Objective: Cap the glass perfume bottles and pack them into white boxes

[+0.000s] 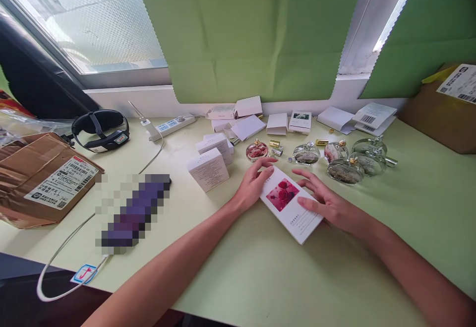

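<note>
A flat white box with a red rose picture (282,194) is tilted between my two hands above the pale green table. My left hand (253,184) grips its upper left corner, fingers curled round the edge. At the right side, my right hand (330,207) has its thumb on the printed face and its fingers partly hidden at the edge. Just beyond the box stand a perfume bottle with red petals (256,151), a clear perfume bottle (306,154) and several others to the right. Gold and silver caps (277,151) lie among them.
White cartons stand at left (208,169), more lie along the wall (277,123). A blurred phone-like object (136,213) has a white cable. Further off are a power strip (173,126), a black headset (100,131) and brown cardboard boxes at left (40,178) and right (442,113).
</note>
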Demonstrator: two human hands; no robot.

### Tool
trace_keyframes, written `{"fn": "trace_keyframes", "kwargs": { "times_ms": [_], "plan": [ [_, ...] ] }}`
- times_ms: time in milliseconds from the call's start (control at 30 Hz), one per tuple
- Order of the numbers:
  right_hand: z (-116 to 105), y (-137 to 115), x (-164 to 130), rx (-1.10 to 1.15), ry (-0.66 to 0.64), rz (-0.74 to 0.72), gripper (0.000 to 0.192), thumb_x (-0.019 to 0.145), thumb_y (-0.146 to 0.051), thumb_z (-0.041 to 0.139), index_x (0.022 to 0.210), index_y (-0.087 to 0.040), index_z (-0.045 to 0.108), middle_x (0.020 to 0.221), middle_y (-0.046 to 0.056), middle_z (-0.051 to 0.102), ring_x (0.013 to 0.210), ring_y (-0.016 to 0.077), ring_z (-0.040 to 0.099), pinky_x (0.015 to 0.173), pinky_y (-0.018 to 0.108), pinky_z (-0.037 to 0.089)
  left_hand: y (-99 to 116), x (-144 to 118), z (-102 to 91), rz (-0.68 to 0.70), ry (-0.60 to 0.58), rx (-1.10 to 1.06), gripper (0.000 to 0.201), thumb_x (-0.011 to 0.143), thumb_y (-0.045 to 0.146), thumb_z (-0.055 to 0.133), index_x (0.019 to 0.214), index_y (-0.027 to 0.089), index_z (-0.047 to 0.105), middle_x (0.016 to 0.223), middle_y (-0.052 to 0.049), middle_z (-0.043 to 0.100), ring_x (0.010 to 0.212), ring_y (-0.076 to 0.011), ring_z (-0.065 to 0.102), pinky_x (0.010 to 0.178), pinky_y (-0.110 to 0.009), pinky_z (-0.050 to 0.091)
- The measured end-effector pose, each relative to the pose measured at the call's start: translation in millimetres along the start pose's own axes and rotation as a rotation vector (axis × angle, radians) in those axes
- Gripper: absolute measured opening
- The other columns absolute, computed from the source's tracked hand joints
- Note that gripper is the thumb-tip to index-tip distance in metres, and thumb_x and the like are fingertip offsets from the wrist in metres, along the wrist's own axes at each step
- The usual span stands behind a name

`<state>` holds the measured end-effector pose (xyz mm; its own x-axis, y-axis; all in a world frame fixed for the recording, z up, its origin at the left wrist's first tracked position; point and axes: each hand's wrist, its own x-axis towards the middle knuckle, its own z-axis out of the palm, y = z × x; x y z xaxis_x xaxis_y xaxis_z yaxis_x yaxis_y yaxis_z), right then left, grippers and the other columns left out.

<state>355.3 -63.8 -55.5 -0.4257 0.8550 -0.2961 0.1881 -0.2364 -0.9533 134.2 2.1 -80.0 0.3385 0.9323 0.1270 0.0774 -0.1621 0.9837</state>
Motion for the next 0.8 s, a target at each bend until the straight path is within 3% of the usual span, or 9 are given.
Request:
{"fn": "trace_keyframes", "kwargs": {
  "times_ms": [100,267,467,533,633,733,800],
  "plan": [
    [3,3,3,-0.051,0.086,-0.034,0.067,0.095,-0.054,0.057,0.151,-0.04,0.023,0.136,0.006,0.047,0.095,0.0192,0.065,0.072,0.032,0.054,-5,3,1.9,-0.003,0.044,0.039,0.029,0.091,0.035,0.058,0.116,0.021,0.062,0.104,-0.004,0.058,0.08,-0.0144,0.056,0.069,-0.025,0.048],
    [4,5,4,-0.066,0.094,-0.033,0.063,0.095,-0.053,0.056,0.148,-0.039,0.026,0.133,0.005,0.045,0.094,0.0179,0.066,0.076,0.032,0.055,-8,3,2.2,0.065,0.067,0.107,0.028,0.091,0.028,0.057,0.118,0.022,0.062,0.103,-0.004,0.057,0.086,-0.0162,0.057,0.075,-0.028,0.049],
    [7,3,4,-0.112,0.158,-0.06,0.058,0.096,-0.057,0.052,0.146,-0.038,0.03,0.13,0.006,0.046,0.092,0.0184,0.066,0.071,0.031,0.055,-10,2,3.8,0.297,0.179,0.218,0.03,0.091,0.024,0.062,0.122,0.023,0.063,0.117,-0.008,0.058,0.113,-0.0215,0.058,0.098,-0.034,0.048],
    [8,3,3,-0.213,0.15,-0.094,0.057,0.096,-0.057,0.051,0.145,-0.035,0.034,0.118,0.005,0.054,0.087,0.019,0.066,0.068,0.031,0.053,-10,2,5.1,0.331,0.209,0.254,0.03,0.092,0.023,0.063,0.122,0.024,0.064,0.117,-0.008,0.058,0.114,-0.0215,0.058,0.098,-0.034,0.049],
    [9,4,2,-0.458,0.162,-0.153,0.055,0.096,-0.056,0.052,0.144,-0.031,0.041,0.076,-0.004,0.055,0.063,0.016,0.054,0.057,0.028,0.043,-10,2,6.1,0.317,0.202,0.273,0.028,0.093,0.022,0.062,0.12,0.025,0.066,0.118,-0.007,0.058,0.111,-0.0207,0.059,0.088,-0.031,0.053],
    [12,10,0,-0.562,0.319,-0.274,0.039,0.096,-0.049,0.054,0.129,-0.029,0.058,0.058,-0.008,0.041,0.052,0.0134,0.042,0.051,0.026,0.035,-11,2,5.4,0.307,0.15,0.28,0.023,0.093,0.022,0.061,0.115,0.024,0.069,0.119,-0.007,0.06,0.11,-0.0209,0.061,0.087,-0.031,0.054],
    [12,12,-2,-0.563,0.517,-0.433,0.021,0.095,-0.041,0.056,0.103,-0.026,0.068,0.058,-0.007,0.045,0.05,0.0121,0.041,0.05,0.026,0.035,-10,2,4.7,0.297,0.128,0.3,0.023,0.093,0.022,0.06,0.115,0.024,0.068,0.12,-0.007,0.061,0.109,-0.0213,0.062,0.091,-0.034,0.053]
  ]
}}
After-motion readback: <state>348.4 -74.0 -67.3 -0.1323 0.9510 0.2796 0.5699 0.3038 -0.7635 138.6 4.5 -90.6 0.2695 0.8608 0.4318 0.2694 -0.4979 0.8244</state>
